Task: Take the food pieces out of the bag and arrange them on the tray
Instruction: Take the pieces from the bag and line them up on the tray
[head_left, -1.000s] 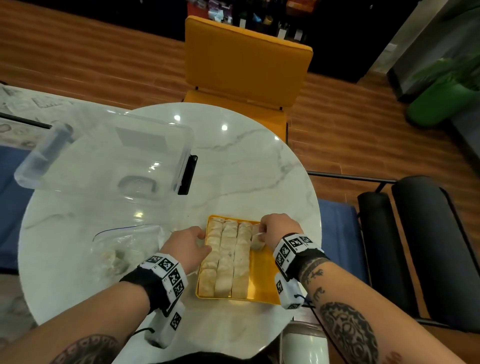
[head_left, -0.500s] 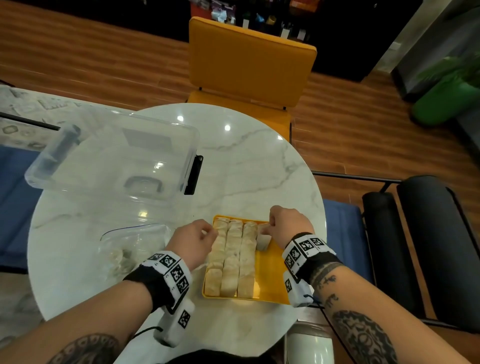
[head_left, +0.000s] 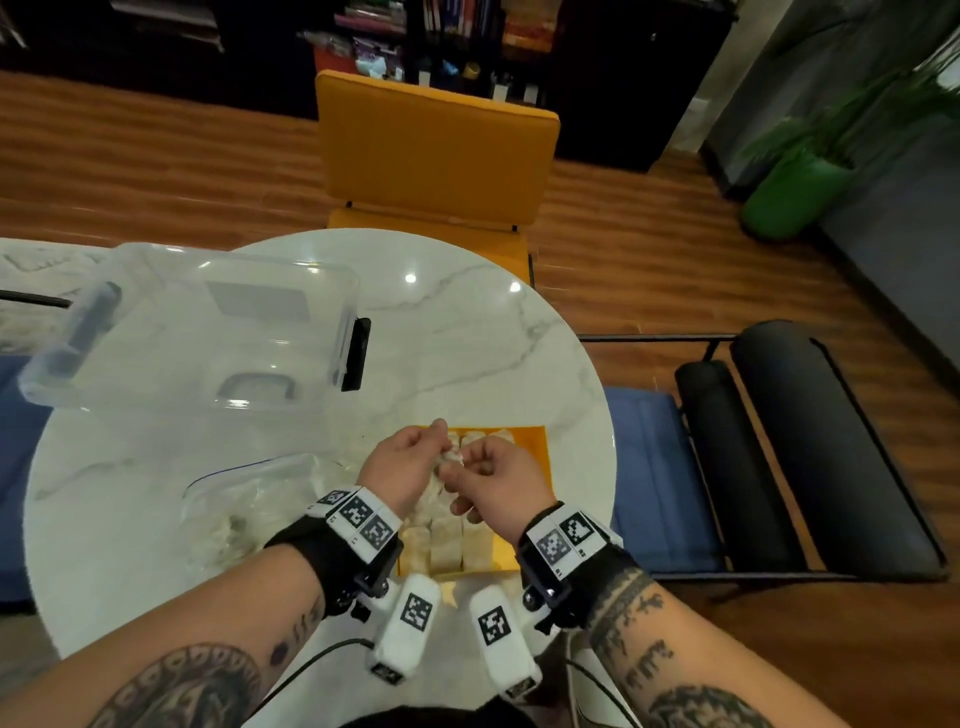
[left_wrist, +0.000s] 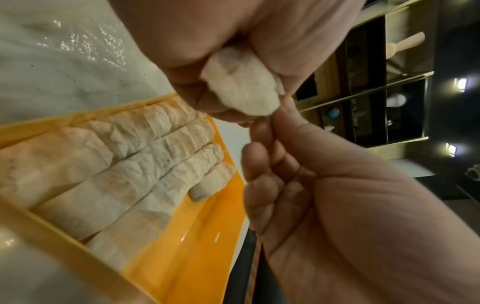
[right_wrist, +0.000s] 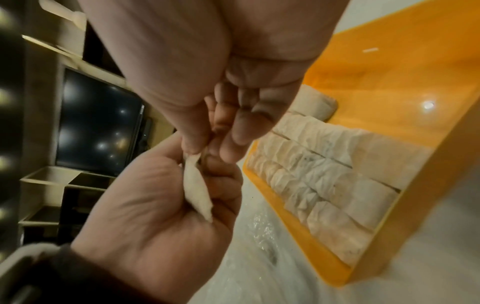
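Both hands are up over the yellow tray (head_left: 530, 441), close together, and share one small white food piece (left_wrist: 241, 86). The left hand (head_left: 402, 465) has its fingers curled around the piece, so most of it sits tucked between the thumb and the bent fingers. The right hand (head_left: 498, 483) pinches one end of the same piece with its thumb and first finger, and its other fingers (left_wrist: 262, 164) are curled in loosely and touch nothing. From the right wrist view the piece looks thin and long, and its long way runs from the right hand's pinch down into the left palm. It is tilted, not flat, and it hangs in the air above the tray without touching it. On the tray, more white food pieces (left_wrist: 145, 164) lie flat in three neat rows, side by side and touching, along the left part of the tray. One more piece lies at the far end of a fourth row, beside the bare yellow part. The clear bag (head_left: 249, 499) lies flat on the white table (head_left: 467, 338), just left of the tray, with some pieces in it.
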